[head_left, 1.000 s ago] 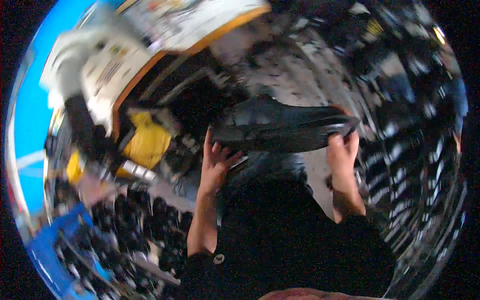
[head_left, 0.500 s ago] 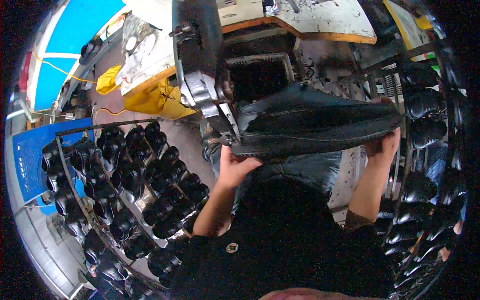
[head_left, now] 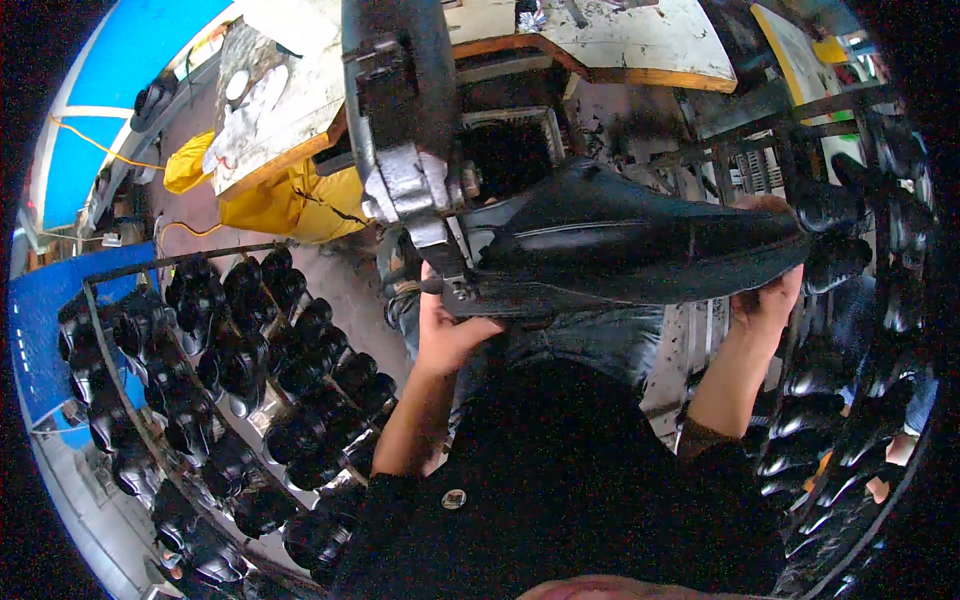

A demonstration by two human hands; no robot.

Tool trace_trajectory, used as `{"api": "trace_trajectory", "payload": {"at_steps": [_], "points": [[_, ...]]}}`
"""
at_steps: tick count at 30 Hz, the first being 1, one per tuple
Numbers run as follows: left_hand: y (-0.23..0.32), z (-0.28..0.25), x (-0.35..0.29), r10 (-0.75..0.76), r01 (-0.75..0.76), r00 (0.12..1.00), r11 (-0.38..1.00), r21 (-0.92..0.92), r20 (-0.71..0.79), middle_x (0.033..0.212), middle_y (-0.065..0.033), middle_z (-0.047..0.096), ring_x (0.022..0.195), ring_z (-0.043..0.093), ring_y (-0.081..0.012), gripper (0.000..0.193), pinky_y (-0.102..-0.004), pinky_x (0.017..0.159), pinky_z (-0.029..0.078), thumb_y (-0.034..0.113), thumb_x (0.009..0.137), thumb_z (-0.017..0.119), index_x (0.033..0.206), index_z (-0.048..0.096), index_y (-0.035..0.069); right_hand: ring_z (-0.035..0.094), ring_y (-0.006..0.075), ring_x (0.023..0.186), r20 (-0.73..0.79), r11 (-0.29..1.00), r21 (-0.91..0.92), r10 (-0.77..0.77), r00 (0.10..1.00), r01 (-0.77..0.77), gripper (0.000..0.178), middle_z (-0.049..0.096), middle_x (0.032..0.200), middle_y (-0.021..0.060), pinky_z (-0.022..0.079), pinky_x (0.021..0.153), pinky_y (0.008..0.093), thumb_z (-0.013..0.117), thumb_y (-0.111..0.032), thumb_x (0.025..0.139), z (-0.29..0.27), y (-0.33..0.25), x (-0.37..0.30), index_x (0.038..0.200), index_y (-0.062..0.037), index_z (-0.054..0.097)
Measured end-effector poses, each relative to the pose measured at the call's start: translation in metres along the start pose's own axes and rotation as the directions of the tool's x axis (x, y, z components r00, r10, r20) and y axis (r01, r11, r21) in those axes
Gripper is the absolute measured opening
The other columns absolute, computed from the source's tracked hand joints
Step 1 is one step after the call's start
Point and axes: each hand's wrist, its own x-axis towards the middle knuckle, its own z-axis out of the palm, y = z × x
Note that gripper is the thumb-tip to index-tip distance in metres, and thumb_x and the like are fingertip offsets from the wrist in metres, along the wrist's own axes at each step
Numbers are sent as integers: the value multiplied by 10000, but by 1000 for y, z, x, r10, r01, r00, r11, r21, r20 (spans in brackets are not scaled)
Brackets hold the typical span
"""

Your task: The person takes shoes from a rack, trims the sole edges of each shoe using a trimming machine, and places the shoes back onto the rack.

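Observation:
A long black leather piece [head_left: 640, 235] with stitched seams lies sideways in front of me, peaked at its middle; its exact kind is unclear. My left hand [head_left: 447, 335] grips its left end from below, thumb along the near edge. The fingers behind it are hidden. At the right end, my right hand [head_left: 768, 293] is closed round the tip, with fingers curled under. Above my left hand, a dark machine arm [head_left: 405, 90] comes down to a metal head [head_left: 415, 185]. The head's lower tip meets or nearly meets the leather's left end; contact cannot be made out.
Racks of black shoes stand at my left [head_left: 240, 365] and right [head_left: 815, 405]. Behind the machine are a worn white worktable [head_left: 640, 45] and a grey crate [head_left: 552, 130] with dark contents. A yellow cloth or bag [head_left: 290, 205] hangs by the left table.
The view has shifted, so the racks and table sit further left. Both hands keep their hold. The leather piece is turned slightly, and its seamed upper face shows more.

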Motion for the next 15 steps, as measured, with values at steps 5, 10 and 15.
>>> {"api": "trace_trajectory", "payload": {"at_steps": [5,10,15], "points": [[3,-9,7,146,-153,987,982,-113,-74,1386,-103,506,1199,570,-249,1201,-398,1008,491,101,654,900,1584,140,131,613,265,1160,114,984,-177,27,993,-6,966,612,1260,178,471,1018,377,890,-310,589,38,-10,3,1367,69,459],[29,-13,2,430,-434,901,886,-163,-61,1391,-126,502,1233,549,-269,1169,-427,1054,461,144,655,905,1574,185,92,580,228,1196,248,973,-206,152,957,-101,917,602,1264,115,452,1038,375,876,-149,539,63,10,2,1356,1,487],[47,-52,-9,489,-494,868,866,-70,-85,1346,-151,544,1186,592,-282,1135,-419,1033,483,128,651,878,1561,204,51,545,202,1213,441,960,-253,224,869,-119,827,579,1299,45,433,1048,360,910,-164,607,81,41,-9,1329,-91,513]]}}
